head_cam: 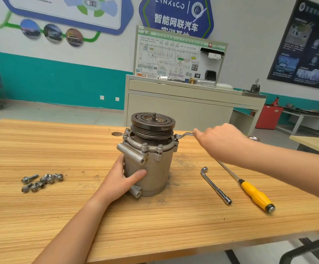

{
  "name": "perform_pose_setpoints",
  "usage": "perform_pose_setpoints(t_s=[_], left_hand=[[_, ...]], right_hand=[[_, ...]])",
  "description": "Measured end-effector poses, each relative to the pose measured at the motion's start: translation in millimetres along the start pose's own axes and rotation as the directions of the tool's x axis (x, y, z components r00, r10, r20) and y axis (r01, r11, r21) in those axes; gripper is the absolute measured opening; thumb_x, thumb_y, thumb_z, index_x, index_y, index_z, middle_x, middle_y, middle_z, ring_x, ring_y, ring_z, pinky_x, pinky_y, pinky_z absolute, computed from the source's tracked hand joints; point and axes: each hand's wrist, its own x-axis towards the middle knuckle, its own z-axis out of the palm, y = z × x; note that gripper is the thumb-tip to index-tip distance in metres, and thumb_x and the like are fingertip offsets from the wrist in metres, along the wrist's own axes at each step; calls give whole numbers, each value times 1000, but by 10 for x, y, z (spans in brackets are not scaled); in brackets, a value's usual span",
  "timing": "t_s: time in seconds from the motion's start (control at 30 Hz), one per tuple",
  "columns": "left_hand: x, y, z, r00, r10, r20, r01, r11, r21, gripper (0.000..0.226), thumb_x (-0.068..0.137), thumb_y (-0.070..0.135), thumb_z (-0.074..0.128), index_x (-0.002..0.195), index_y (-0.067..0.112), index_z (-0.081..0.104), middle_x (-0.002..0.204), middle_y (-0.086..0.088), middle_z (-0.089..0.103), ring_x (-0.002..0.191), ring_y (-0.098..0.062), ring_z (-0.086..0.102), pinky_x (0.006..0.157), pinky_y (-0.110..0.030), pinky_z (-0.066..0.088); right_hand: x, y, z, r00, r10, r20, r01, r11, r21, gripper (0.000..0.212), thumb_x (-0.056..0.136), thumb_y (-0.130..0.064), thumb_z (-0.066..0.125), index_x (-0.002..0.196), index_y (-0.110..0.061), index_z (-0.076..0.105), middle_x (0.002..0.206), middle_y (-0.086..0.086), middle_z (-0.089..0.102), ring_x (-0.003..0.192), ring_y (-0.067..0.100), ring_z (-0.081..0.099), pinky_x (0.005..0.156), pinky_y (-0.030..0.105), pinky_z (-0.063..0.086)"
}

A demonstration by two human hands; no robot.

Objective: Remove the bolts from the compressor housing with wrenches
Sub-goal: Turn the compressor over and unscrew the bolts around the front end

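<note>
One wooden table (59, 206) carries the compressor housing (155, 172), upright at centre, pulley up. Left hand (124, 180) wraps round its side, thumb across the front. Right hand (217, 138) is curled tight round a wrench (183, 134), ring end at the housing's right rim. Yellow-handled screwdriver (255, 195) and L-shaped socket wrench (215, 185) lie right; loose bolts (42, 181) lie left.

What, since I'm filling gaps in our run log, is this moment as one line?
left hand holds compressor | right hand grips wrench set on its rim | loose bolts lie left | socket wrench, yellow screwdriver lie right
</note>
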Motion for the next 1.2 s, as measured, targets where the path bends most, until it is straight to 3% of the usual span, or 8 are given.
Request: perform_pose_setpoints(t_s=[0.33,0.47,0.63,0.73,0.87,1.0,1.1,1.2], left_hand=[[1,6,-21,1000,-17,14,17,1000,-6,50,76,35,73,111,48,40,121,19,55,109,7,52,82,-12,44],[1,59,-33,1000,-18,-16,18,1000,4,55,71,45,72,114,51,39,121,27,50,115,10,46,76,-5,42],[-48,192,-102,993,-42,-113,36,998,-60,90,65,49,76,142,38,31,138,21,44,127,3,39,95,-24,39],[-165,305,-144,941,-44,-335,40,999,-21,70,84,10,66,142,29,33,135,12,45,121,0,47,82,-15,40],[-256,885,-306,721,391,-572,-317,920,230,39,84,2,52,115,25,58,110,22,60,82,15,56,86,-10,43],[58,1697,-130,637,769,51,-673,522,524,24,83,-1,54,95,13,70,93,15,65,91,1,60,88,-18,46],[376,1953,192,732,482,482,-668,368,646,20,89,10,57,99,16,73,92,12,66,93,-9,60,91,-29,43],[650,1887,442,791,168,588,-609,128,783,21,91,21,55,106,28,68,95,17,62,86,-8,49,95,-34,33]], right_hand=[[731,-375,727,968,221,-118,-95,760,642,23,99,-20,35,116,-11,49,94,11,66,85,33,60,64,37,46],[574,-538,886,853,514,-95,-92,328,940,20,97,-20,40,107,-8,53,80,11,64,73,27,59,62,37,45],[302,-734,735,684,575,448,25,-633,774,18,98,-20,40,89,-12,53,43,-3,39,32,5,36,33,18,30],[181,-937,693,687,516,512,90,-760,644,18,98,-22,41,90,-19,57,42,-8,29,33,4,26,33,16,21],[150,-1136,680,735,449,507,74,-797,599,18,96,-26,46,90,-17,60,44,-7,28,35,5,25,34,17,21],[222,-1169,638,844,197,499,-20,-918,395,19,90,-29,56,83,-12,53,39,-7,27,30,6,23,32,16,18],[246,-1168,650,868,105,485,-38,-960,277,27,87,-36,57,84,-12,47,38,-5,25,29,8,21,35,15,14],[240,-1183,696,876,78,476,-46,-969,243,31,86,-40,57,89,-11,47,38,-5,24,29,8,20,35,15,13]])
